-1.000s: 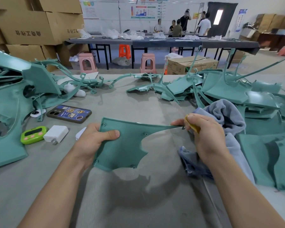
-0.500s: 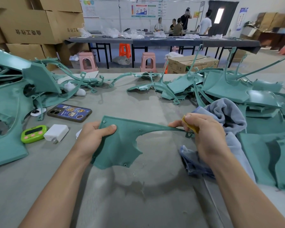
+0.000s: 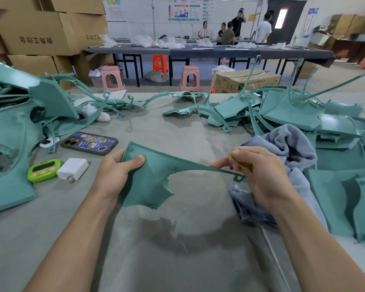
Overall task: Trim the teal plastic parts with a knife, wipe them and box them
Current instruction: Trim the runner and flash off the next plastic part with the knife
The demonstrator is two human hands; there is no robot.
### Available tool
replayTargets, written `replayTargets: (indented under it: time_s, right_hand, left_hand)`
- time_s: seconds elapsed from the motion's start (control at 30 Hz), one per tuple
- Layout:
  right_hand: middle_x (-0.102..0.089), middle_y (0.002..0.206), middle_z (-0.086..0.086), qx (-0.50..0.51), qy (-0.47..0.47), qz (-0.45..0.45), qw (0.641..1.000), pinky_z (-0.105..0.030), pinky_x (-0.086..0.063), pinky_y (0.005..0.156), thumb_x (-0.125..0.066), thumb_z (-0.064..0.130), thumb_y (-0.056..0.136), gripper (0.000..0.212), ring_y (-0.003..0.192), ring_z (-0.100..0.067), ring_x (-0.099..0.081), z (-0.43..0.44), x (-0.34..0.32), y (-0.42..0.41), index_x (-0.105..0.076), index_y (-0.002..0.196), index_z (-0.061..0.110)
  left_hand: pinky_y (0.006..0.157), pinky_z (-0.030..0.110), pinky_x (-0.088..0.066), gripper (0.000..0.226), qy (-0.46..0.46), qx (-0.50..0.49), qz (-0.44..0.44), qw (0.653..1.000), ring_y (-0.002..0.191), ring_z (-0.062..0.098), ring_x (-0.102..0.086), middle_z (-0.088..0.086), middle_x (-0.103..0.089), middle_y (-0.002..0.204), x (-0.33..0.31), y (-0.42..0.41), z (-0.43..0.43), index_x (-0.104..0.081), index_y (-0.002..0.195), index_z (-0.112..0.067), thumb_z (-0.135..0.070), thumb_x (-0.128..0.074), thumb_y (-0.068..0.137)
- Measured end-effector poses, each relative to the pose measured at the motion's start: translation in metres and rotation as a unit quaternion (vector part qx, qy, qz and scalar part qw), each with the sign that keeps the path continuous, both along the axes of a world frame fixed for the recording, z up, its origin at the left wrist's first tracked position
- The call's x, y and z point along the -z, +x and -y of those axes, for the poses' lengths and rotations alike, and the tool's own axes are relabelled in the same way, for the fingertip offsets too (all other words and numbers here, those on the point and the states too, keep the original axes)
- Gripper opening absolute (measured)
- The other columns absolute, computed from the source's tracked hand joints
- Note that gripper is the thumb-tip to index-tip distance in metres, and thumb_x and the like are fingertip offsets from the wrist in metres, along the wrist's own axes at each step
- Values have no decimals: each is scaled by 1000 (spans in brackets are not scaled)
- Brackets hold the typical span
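A flat teal plastic part (image 3: 150, 182) with small screw holes and a long thin arm running right is held above the grey table (image 3: 177, 249). My left hand (image 3: 116, 171) grips its left edge, thumb on top. My right hand (image 3: 259, 171) grips a yellow-handled knife (image 3: 241, 164) against the thin arm near its tip; the blade is hidden. A grey-blue cloth (image 3: 291, 148) lies bunched behind and under my right hand.
Teal parts are heaped at the left (image 3: 13, 131) and right (image 3: 303, 114). A phone (image 3: 89, 143), a green timer (image 3: 43, 170) and a white charger (image 3: 73, 168) lie left of my hand. Cardboard boxes (image 3: 36, 34) stand far left; people work at a far table.
The teal part has tilted and shifted slightly left and down in my hands. My right hand with the knife has slid a little along the thin arm toward its tip.
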State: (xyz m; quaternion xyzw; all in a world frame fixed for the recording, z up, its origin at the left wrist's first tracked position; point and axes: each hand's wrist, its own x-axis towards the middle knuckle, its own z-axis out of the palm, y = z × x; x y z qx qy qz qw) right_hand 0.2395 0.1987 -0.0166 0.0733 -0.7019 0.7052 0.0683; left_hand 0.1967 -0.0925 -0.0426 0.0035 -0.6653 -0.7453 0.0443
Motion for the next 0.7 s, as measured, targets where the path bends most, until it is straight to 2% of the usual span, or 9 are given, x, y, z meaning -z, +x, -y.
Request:
replayTargets:
  time_s: [0.13,0.23,0.3,0.4,0.47,0.5,0.6,0.67,0.7]
  right_hand:
    - [-78,82,-8,91,40,31,995,-39,-44,84,-51,11,99,38,82,-22,-69,3,9,-9,-66,64,5]
    - [-78,86,-2,171,119,8,978,-46,-49,86,-53,13,95,46,90,-29,-66,10,14,-14,-67,54,28]
    - [-76,86,-4,195,156,5,968,-44,-50,85,-54,20,94,42,90,-26,-65,13,17,-14,-66,56,31]
    - [-70,81,-10,221,204,10,954,-43,-50,77,-48,40,84,35,83,-28,-63,13,22,-14,-69,73,13]
    - [-67,79,-12,224,227,17,947,-44,-51,72,-50,40,85,39,78,-28,-61,12,25,-16,-67,80,5]
    - [-66,76,-12,223,235,20,946,-43,-50,69,-52,37,88,37,71,-27,-59,13,27,-17,-67,80,3]
    - [-58,63,-11,221,229,28,948,-39,-45,60,-54,34,87,34,57,-15,-46,16,30,-18,-66,79,3]
    - [-59,64,-12,219,226,34,949,-39,-44,59,-51,37,83,35,56,-10,-44,18,31,-19,-66,79,6]
    - [-57,60,-9,216,226,36,949,-37,-41,58,-51,38,82,33,53,-8,-42,18,31,-19,-66,78,9]
  left_hand:
    - [61,26,-57,20,4,0,-87,996,70,18,-72,7,-78,85,-6,5,-2,-79,83,-14,5,-72,82]
    - [63,25,-57,20,-6,-3,-127,992,70,17,-71,6,-78,84,-7,7,-5,-79,85,-15,2,-77,75]
    - [62,24,-55,16,-8,-12,-134,991,69,16,-70,5,-78,83,-7,6,-4,-79,86,-15,-7,-78,72]
    - [64,26,-51,15,-19,-77,-111,991,65,13,-64,-3,-73,76,-4,2,-6,-76,85,-20,-23,-78,70]
    - [72,36,-51,38,-71,-138,-81,985,71,15,-60,-6,-66,78,-2,1,-9,-68,99,-29,-40,-79,64]
    - [80,40,-51,53,-127,-160,-81,976,82,15,-62,-8,-65,90,-3,2,-12,-60,113,-36,-46,-77,63]
    - [108,38,-37,80,-359,-163,-177,902,134,14,-43,-14,-43,145,-11,13,-24,-41,141,-45,-48,-70,67]
    - [120,44,-25,62,-498,-142,-286,807,149,21,-27,-2,-37,157,-16,23,-40,-60,130,-38,-45,-64,68]
    - [122,48,-21,49,-533,-123,-323,772,147,23,-32,2,-47,152,-18,28,-49,-70,117,-35,-44,-62,70]
